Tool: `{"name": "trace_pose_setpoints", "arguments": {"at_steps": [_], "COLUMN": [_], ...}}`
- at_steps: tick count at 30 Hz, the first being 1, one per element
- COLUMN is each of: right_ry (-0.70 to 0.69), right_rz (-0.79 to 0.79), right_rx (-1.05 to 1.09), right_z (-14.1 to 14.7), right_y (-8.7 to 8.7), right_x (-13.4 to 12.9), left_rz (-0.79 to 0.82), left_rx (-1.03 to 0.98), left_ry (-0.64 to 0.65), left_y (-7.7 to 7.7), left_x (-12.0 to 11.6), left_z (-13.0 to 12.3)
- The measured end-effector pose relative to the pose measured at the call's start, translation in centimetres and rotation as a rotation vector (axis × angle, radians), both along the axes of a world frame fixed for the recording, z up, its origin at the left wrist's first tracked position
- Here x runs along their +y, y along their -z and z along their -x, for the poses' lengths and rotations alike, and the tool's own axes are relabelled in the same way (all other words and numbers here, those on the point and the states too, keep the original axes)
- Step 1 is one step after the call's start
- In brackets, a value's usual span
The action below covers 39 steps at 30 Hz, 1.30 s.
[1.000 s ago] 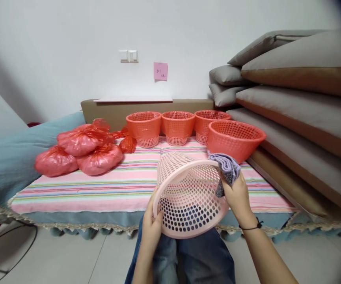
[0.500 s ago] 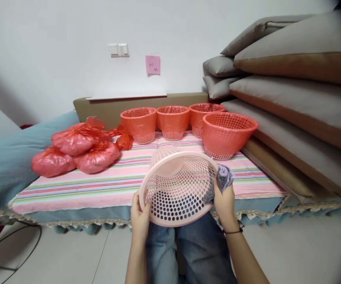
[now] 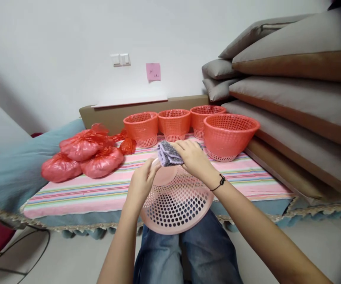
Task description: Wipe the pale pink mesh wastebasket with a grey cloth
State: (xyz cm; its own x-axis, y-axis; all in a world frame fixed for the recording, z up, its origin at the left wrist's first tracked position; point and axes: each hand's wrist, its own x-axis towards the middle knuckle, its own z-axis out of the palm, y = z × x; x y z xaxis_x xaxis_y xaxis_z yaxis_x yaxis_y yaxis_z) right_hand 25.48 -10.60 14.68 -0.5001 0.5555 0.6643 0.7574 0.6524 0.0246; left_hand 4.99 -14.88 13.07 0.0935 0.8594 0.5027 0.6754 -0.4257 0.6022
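A pale pink plastic basket with a lattice of holes (image 3: 174, 228) is tilted above my lap, its open mouth facing me. My left hand (image 3: 141, 179) is closed on the upper left of its rim. A grey and lilac cloth (image 3: 170, 154) is folded over the top of the rim. My right hand (image 3: 192, 157) is closed on this cloth from above, with a dark cord around the wrist. The far side of the rim and part of the cloth are hidden behind my right hand.
Several baskets covered in red plastic (image 3: 229, 136) stand along the back of the striped cloth (image 3: 99, 193). Knotted red plastic bags (image 3: 83, 148) lie piled on the left. Large grey and brown cushions (image 3: 291, 90) are stacked on the right.
My right hand and the cloth have moved from the basket's right rim up and left to its top. My left hand has shifted higher on the rim.
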Motion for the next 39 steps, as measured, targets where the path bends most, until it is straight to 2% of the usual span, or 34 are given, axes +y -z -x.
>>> {"name": "trace_pose_setpoints", "arguments": {"at_steps": [3,5,8,12,14,16,17,19,22,25,28,30,33,36,39], "right_ry": [0.1,0.167,0.192,0.165,0.263,0.386,0.438,0.503,0.516,0.429,0.354,0.331,0.368,0.422,0.401], "right_rz": [0.062,0.12,0.238,0.435,0.458,0.461,0.448,0.363,0.14,0.024,0.001,0.002,0.01,0.021,0.04], "right_rx": [0.182,0.338,0.618,0.961,1.014,0.979,0.946,0.872,0.669,0.333,0.07,-0.019,-0.03,0.089,0.321], "right_z": [-1.0,-2.2,-3.6,-3.4,-2.9,-3.0,-3.4,-4.7,-7.2,-8.2,-7.2,-6.1,-5.1,-5.6,-7.3], "right_y": [1.5,3.1,6.6,12.2,14.2,15.0,14.8,13.3,9.0,4.4,1.6,0.8,0.8,1.1,1.8], "right_x": [1.6,2.7,3.8,3.4,2.7,2.3,2.2,2.3,2.8,2.9,2.6,2.5,2.7,3.3,4.3], "left_rz": [0.016,-0.018,-0.045,-0.043,-0.054,-0.078,-0.086,-0.048,0.049,-0.06,-0.164,-0.147,-0.044,-0.024,-0.074], "left_rx": [0.017,-0.002,-0.082,-0.182,-0.16,-0.127,-0.119,-0.106,-0.087,-0.045,0.114,0.229,0.275,0.188,0.108], "left_ry": [-0.067,-0.089,-0.17,-0.299,-0.318,-0.329,-0.344,-0.39,-0.379,-0.212,0.005,0.119,0.138,0.11,0.15], "left_y": [-0.2,-0.3,-0.2,0.5,0.9,1.4,1.7,2.7,4.1,4.1,2.6,1.5,0.8,0.6,0.1], "left_x": [1.5,2.5,4.1,5.0,4.8,4.3,4.0,3.6,3.6,4.5,6.3,7.6,9.4,10.2,10.1], "left_z": [0.9,1.8,3.6,5.0,4.6,3.7,3.2,2.5,1.9,1.2,-0.3,-1.6,-2.7,-2.2,-0.5]}}
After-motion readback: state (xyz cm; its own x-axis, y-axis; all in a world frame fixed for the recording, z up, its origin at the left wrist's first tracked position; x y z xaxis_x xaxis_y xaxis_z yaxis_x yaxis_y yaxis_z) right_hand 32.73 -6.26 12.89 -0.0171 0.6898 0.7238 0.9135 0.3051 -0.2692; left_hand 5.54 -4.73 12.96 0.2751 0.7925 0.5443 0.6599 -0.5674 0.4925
